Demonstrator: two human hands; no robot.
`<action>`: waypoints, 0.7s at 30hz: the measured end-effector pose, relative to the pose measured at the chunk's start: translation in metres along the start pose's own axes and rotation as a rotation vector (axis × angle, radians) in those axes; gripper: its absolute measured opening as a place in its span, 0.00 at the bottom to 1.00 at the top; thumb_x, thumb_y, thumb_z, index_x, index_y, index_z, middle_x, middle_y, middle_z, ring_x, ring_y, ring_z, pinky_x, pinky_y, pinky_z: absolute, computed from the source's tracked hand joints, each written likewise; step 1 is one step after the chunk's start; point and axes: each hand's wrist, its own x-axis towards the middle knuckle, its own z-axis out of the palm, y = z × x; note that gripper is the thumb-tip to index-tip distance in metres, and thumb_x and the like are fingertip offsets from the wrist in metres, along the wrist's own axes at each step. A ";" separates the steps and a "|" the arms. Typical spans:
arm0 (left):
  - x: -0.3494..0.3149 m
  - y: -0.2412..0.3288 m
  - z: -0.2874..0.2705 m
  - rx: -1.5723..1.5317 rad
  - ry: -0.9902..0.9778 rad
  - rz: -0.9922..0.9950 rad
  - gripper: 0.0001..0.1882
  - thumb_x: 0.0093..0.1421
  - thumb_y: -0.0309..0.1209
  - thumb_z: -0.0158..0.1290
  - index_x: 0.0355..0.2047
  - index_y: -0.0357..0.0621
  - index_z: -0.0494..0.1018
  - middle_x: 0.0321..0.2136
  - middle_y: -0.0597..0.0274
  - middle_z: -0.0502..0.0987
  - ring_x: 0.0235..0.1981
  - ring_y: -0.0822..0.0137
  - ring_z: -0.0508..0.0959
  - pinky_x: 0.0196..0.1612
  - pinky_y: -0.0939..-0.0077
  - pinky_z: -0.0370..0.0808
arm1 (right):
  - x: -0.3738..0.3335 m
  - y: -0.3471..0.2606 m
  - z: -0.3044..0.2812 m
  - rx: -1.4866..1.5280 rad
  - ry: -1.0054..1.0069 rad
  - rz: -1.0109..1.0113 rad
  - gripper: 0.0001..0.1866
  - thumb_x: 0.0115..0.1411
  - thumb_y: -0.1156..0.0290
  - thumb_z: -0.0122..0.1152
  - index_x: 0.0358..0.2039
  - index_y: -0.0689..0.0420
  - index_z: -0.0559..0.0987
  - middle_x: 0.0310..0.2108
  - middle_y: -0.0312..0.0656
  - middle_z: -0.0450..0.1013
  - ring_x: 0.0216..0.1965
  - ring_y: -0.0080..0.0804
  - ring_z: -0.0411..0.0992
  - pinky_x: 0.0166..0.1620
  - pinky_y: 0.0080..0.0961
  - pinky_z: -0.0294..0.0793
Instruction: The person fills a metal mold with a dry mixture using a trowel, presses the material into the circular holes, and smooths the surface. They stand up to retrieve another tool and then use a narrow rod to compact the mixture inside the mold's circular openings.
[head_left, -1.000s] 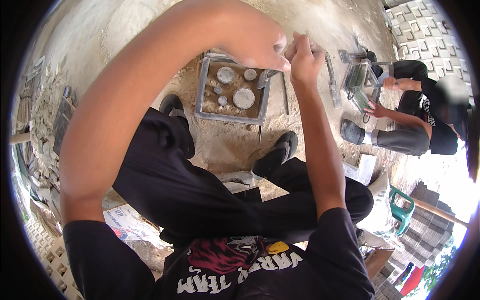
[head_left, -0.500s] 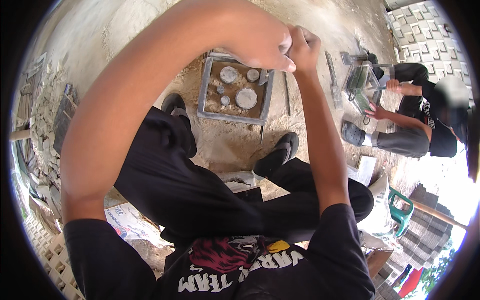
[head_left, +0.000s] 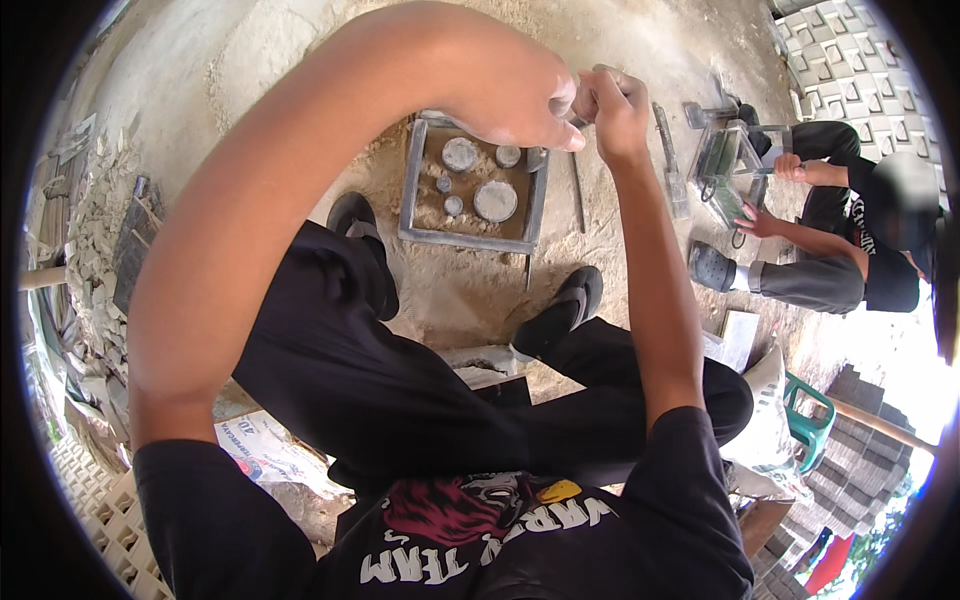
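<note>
My left hand [head_left: 530, 105] and my right hand [head_left: 617, 108] are raised close together, above and beyond a square grey frame on the ground. The fingers of both are curled closed. A small dark bit shows between them, too little to name. Below, the grey frame [head_left: 465, 241] holds brown sandy material with several round grey pieces in it, among them a large disc [head_left: 495, 201] and another disc [head_left: 460, 154]. My left hand and wrist partly cover the frame's far edge.
A thin rod [head_left: 578, 195] and a long flat tool [head_left: 668, 150] lie right of the frame. Farther right, a co-worker [head_left: 885, 240] handles a metal-edged frame [head_left: 735, 165]. Rubble [head_left: 90, 250] lines the left. A green plastic chair [head_left: 808, 425] stands lower right beside stacked blocks [head_left: 860, 440].
Both hands have lowered slightly toward me, and a small gap has opened between them. The co-worker's hands stay at the metal-edged frame.
</note>
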 end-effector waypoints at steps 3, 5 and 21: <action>-0.001 -0.002 0.003 0.060 0.057 -0.008 0.33 0.63 0.56 0.47 0.57 0.44 0.69 0.48 0.51 0.78 0.44 0.57 0.80 0.47 0.65 0.75 | -0.012 0.010 0.004 -0.057 0.041 -0.124 0.19 0.57 0.79 0.48 0.09 0.56 0.66 0.10 0.31 0.62 0.15 0.16 0.55 0.28 0.18 0.63; 0.000 0.000 0.000 0.037 0.020 -0.035 0.33 0.62 0.57 0.47 0.57 0.44 0.69 0.49 0.51 0.78 0.46 0.57 0.80 0.48 0.65 0.75 | -0.003 0.015 0.002 -0.064 0.080 -0.096 0.20 0.57 0.79 0.47 0.08 0.55 0.65 0.10 0.30 0.61 0.15 0.16 0.55 0.28 0.19 0.63; 0.011 -0.007 0.002 0.115 0.002 -0.033 0.34 0.62 0.57 0.47 0.58 0.43 0.69 0.49 0.50 0.78 0.49 0.57 0.79 0.50 0.65 0.74 | 0.014 0.021 0.008 -0.031 0.102 -0.139 0.22 0.60 0.75 0.47 0.07 0.56 0.64 0.10 0.31 0.61 0.13 0.16 0.53 0.19 0.22 0.47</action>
